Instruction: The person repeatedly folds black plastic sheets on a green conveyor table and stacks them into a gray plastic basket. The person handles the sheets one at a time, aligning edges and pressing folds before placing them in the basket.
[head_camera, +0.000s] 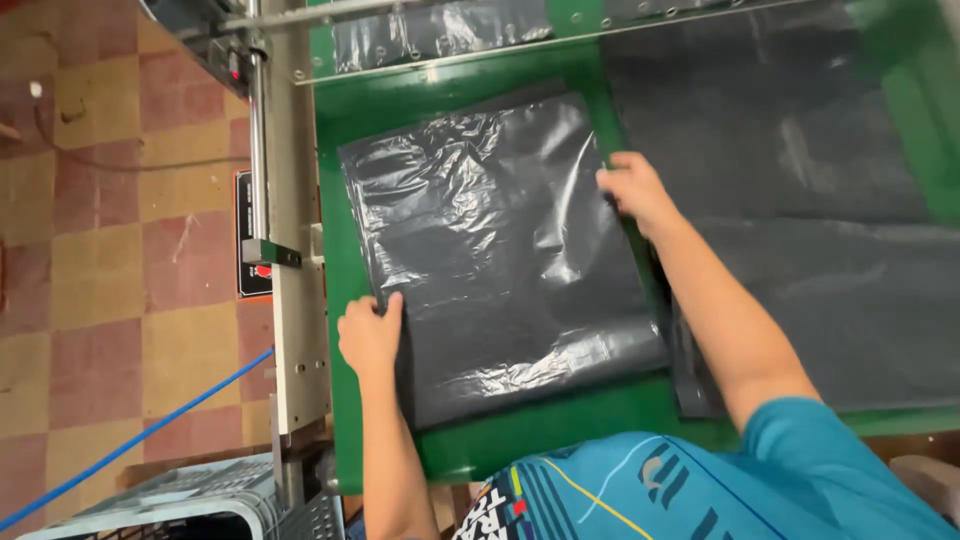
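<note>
Thin black bags (500, 250) on the green tabletop (345, 130): light, limp, slippery.
Left hand (370, 335) and right hand (635, 190) lie open, flat on opposite side edges; grip there.

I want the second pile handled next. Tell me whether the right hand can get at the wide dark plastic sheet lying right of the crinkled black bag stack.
Probably yes. The right hand rests on the crinkled black bag stack at its right edge, and the wide dark plastic sheet lies just beside it, with nothing between them.
</note>
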